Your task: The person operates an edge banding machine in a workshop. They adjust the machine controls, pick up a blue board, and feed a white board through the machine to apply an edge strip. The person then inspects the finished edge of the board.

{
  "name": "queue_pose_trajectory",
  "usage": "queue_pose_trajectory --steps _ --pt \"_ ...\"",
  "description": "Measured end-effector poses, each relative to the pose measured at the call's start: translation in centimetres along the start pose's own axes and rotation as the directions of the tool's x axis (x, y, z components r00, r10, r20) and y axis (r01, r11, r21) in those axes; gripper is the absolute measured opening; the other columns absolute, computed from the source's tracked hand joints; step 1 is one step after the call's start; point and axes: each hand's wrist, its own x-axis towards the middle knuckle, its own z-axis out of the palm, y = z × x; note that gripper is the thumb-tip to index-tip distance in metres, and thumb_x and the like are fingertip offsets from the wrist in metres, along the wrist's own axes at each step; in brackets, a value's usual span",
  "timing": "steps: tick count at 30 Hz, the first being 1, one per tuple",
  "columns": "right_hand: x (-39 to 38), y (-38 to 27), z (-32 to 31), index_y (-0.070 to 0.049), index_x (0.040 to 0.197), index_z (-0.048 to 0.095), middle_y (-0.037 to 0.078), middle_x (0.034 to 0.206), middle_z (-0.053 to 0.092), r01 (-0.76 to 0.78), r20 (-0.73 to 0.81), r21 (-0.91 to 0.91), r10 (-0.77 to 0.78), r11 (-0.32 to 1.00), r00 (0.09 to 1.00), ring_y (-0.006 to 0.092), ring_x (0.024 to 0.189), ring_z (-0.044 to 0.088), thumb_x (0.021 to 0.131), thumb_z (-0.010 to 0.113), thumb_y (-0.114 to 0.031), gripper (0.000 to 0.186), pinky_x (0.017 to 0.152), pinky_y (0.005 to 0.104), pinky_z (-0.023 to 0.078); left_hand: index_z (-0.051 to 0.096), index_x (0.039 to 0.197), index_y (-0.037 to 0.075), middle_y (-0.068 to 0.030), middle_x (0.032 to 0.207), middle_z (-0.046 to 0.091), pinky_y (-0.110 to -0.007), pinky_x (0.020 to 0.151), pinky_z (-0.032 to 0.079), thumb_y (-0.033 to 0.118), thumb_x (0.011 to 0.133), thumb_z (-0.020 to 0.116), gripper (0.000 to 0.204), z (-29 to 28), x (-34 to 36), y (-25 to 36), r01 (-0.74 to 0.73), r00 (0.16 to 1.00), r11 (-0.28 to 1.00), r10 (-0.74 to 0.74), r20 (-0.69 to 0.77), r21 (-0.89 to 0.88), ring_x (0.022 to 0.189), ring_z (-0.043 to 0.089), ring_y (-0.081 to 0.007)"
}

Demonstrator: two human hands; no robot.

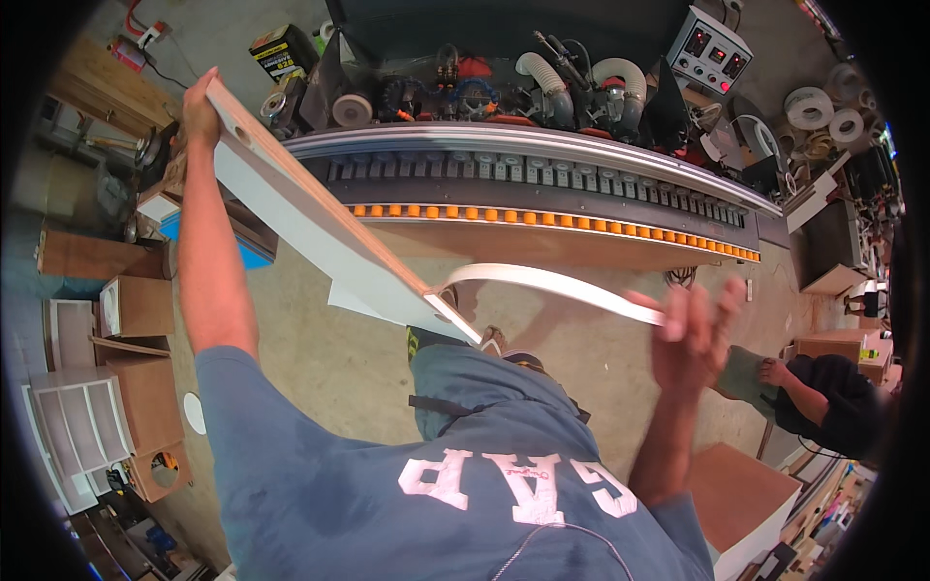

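Observation:
My left hand point(201, 116) is closed on the upper left end of a long board point(320, 198) with a raw wooden edge and white faces. The board slants down to the right, its lower end in front of my legs. From that edge near the lower end, a white edge-banding strip point(542, 276) arches away to the right. My right hand point(693, 334) pinches the strip's free end, its other fingers raised and a little blurred.
An edge-banding machine point(542, 174) with a row of orange rollers stretches across the far side. Its control box point(710, 53) stands at the back right. Wooden cabinets point(136, 387) stand at left. At right is another person point(823, 397), near a brown-topped box point(741, 494).

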Motion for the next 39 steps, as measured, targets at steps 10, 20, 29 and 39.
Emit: queue_pose_trajectory --steps 10,20,29,39 --pt "1.3 11.6 -1.2 -0.008 0.118 0.056 -0.003 0.075 0.054 -0.013 0.227 -0.892 0.471 0.452 0.852 0.0137 0.061 0.054 0.106 0.047 -0.016 0.018 0.060 0.0309 0.050 0.070 0.100 -0.005 -0.0125 0.079 0.066 -0.033 0.078 0.045 0.033 0.097 0.053 0.041 -0.2 0.4 -1.9 -0.140 0.990 0.962 0.140 0.017 0.235 0.077 0.057 -0.0198" --pt "-24.5 -1.7 -24.4 -0.006 0.106 0.063 0.005 0.097 0.062 -0.756 -0.747 -0.640 0.119 0.134 0.654 0.0084 0.081 0.059 0.106 0.049 -0.019 0.019 0.071 0.0247 0.047 0.065 0.091 0.001 -0.0003 0.082 0.059 -0.027 0.071 0.043 0.027 0.099 0.058 0.028 -0.3 1.4 -3.9 -0.012 0.998 0.998 0.016 0.056 -0.063 0.078 0.054 -0.0110" --pt "-0.6 10.2 2.1 -0.003 0.099 0.058 0.005 0.073 0.053 0.230 0.364 -0.819 0.168 0.526 0.916 0.0203 0.055 0.049 0.096 0.055 -0.007 0.006 0.052 0.0352 0.041 0.071 0.099 0.000 -0.0010 0.084 0.062 -0.026 0.073 0.045 0.028 0.098 0.059 0.030 5.0 1.1 -2.7 -0.009 0.999 1.000 0.009 0.053 0.000 0.078 0.057 -0.0114" --pt "-45.9 -24.1 -26.0 -0.004 0.117 0.063 0.016 0.096 0.073 -0.650 -0.882 -0.436 0.152 -0.623 0.446 0.0272 0.079 0.069 0.102 0.046 -0.016 0.026 0.065 0.0415 0.053 0.069 0.122 -0.001 -0.0079 0.101 0.071 -0.031 0.085 0.048 0.026 0.100 0.050 0.039 2.3 1.9 -5.4 0.029 0.999 0.996 -0.027 -0.029 0.087 0.089 0.062 -0.0178"
